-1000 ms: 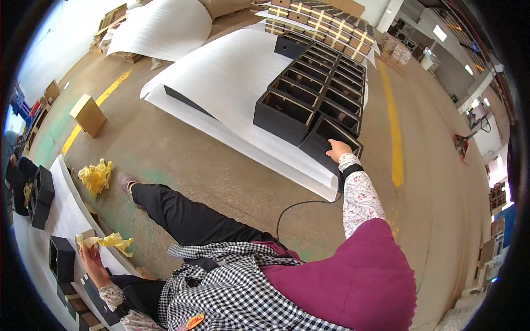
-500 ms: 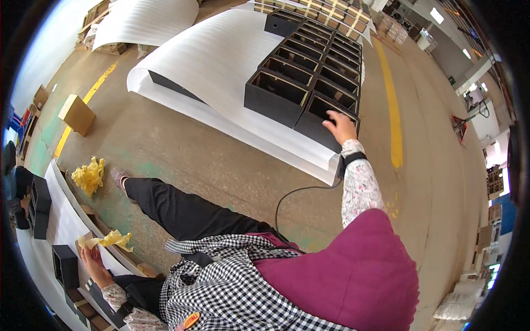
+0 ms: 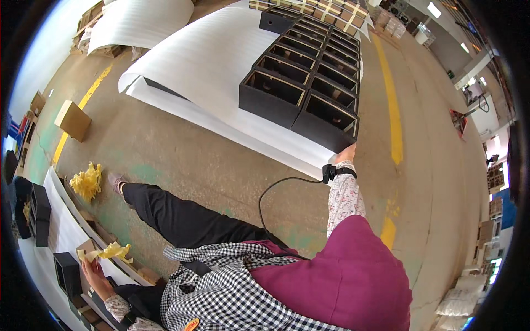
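My right hand is at the near right corner of a black open-topped box, the closest in a double row of black boxes. Its fingers are mostly hidden behind the box's lower edge. At the lower left, my left hand is closed with its fingertips at a crumpled yellow strip, which looks like peeled tape. Beside that hand, a black box lies on a white foam-covered surface. A black band with a cable circles my right wrist.
White foam sheeting lies under the double row. A yellow crumpled wad and a brown carton sit on the floor to the left. Past the row, a yellow floor line runs on the right. More black boxes stand at far left.
My right hand has moved from above the nearest box, fingers spread, down to its outer lower corner. My left hand stays by the yellow strip.
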A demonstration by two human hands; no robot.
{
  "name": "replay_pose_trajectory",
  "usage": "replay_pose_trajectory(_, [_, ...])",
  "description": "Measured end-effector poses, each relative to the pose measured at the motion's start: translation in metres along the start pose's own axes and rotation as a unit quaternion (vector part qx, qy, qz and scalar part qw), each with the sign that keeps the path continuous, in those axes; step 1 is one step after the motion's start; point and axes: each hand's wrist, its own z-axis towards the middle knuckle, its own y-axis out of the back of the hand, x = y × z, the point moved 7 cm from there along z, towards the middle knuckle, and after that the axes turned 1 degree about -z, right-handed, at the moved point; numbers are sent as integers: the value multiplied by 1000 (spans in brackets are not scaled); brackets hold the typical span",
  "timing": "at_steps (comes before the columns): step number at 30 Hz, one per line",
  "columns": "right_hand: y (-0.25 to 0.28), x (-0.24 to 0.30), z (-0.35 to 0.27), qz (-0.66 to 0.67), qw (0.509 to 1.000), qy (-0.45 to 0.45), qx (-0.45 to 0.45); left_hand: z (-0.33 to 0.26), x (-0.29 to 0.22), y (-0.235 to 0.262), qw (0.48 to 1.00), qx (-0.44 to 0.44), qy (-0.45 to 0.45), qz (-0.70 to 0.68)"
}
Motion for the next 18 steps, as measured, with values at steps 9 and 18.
replay_pose_trajectory(9, [15, -5, 53, -24, 997, 59, 35, -2, 9, -21, 999, -13, 20, 30])
replay_pose_trajectory(18, [0, 0, 30, 60, 996, 59, 9, -10, 9, -63, 998, 51, 19, 35])
